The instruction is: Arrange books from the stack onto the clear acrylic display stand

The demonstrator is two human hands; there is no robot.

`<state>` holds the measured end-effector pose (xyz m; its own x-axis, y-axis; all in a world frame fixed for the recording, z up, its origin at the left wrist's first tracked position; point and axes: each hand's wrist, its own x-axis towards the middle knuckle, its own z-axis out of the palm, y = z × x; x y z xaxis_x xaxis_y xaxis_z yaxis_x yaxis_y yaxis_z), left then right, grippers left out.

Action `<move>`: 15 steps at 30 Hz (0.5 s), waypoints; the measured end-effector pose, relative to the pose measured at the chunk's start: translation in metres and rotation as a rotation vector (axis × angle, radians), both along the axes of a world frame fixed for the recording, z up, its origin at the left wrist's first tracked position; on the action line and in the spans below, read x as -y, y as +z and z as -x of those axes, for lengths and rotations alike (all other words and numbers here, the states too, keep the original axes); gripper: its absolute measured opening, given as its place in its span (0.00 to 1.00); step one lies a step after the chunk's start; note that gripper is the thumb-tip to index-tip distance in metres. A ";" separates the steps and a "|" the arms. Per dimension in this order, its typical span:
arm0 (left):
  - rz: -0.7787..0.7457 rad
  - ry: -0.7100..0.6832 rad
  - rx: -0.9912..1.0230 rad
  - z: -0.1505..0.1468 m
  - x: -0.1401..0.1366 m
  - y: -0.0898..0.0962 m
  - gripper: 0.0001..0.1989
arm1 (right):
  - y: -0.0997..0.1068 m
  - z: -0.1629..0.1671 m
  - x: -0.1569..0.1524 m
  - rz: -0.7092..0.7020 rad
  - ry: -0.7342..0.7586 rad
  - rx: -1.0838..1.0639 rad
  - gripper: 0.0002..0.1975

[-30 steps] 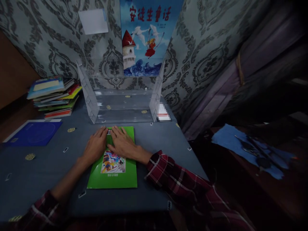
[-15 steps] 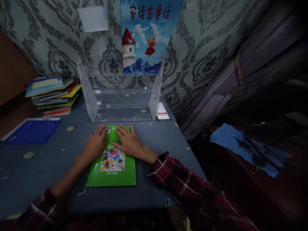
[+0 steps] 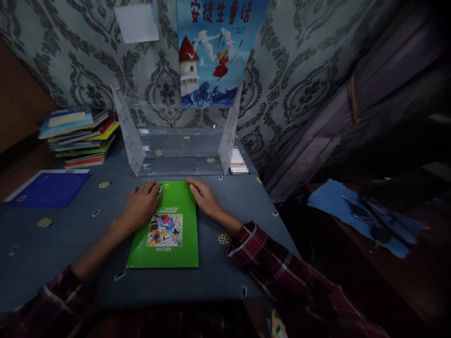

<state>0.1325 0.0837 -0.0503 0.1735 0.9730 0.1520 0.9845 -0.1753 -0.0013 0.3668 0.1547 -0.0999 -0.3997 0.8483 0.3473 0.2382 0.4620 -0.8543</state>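
Note:
A green book (image 3: 165, 257) with a colourful picture on its cover lies closed on the cloth-covered table, its print upside down to me. My left hand (image 3: 143, 206) rests on the book's upper left side, palm down with the fingers stretched out. At the upper right corner, my right hand (image 3: 207, 199) has its thumb and fingers closed about the book's edge. The fingertips there are partly hidden. Just beyond the book stands a clear acrylic rack (image 3: 132, 136) with stepped shelves.
A stack of books (image 3: 77, 136) stands at the back left, with a blue book (image 3: 52, 190) in front of it. A fairy-tale poster (image 3: 211, 51) hangs on the patterned wall. To the right, scissors (image 3: 359, 211) lie on a blue cloth (image 3: 327, 199).
My right hand has slid off the cover to the book's upper right edge, uncovering the title. My left hand stays on the left side. The view has shifted slightly.

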 end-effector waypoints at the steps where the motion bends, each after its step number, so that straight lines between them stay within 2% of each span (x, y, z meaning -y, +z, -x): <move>1: 0.009 -0.023 -0.003 -0.003 -0.002 0.001 0.22 | 0.000 -0.001 -0.002 0.038 -0.004 -0.051 0.20; 9: 0.046 -0.318 0.083 -0.037 -0.028 0.000 0.24 | 0.002 0.000 -0.015 0.349 0.055 -0.465 0.31; 12: 0.044 -0.421 0.111 -0.046 -0.036 -0.005 0.23 | 0.003 -0.001 -0.017 0.404 0.086 -0.556 0.33; 15: 0.009 -0.464 0.144 -0.049 -0.040 -0.009 0.23 | 0.004 -0.001 -0.017 0.413 0.086 -0.571 0.34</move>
<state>0.1818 0.1240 -0.0589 0.5674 0.7992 0.1983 0.7923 -0.5955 0.1327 0.3679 0.1717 -0.0960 -0.3223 0.9296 0.1789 -0.3218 0.0702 -0.9442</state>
